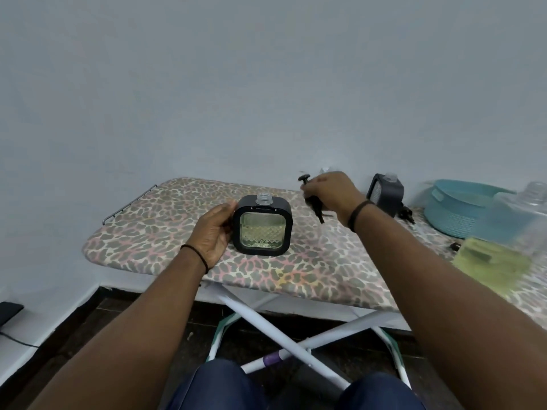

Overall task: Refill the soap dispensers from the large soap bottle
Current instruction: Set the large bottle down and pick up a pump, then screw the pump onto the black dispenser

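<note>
A square black soap dispenser (262, 227) with a clear quilted window and an open clear neck stands on the leopard-print ironing board (142, 229). My left hand (213, 232) grips its left side. My right hand (328, 193) holds the black pump head (309, 196) lifted beyond and to the right of the dispenser, its tube hanging down. A second black dispenser (384, 195) with an open neck stands further right by the wall. The large clear soap bottle (521, 229) with yellow-green liquid is blurred at the right edge.
A teal plastic basket (453, 211) sits at the back right of the board. Small black parts (407, 214) lie beside the second dispenser. White crossed legs (284, 329) support the board, and my knees show below. A wall rises directly behind.
</note>
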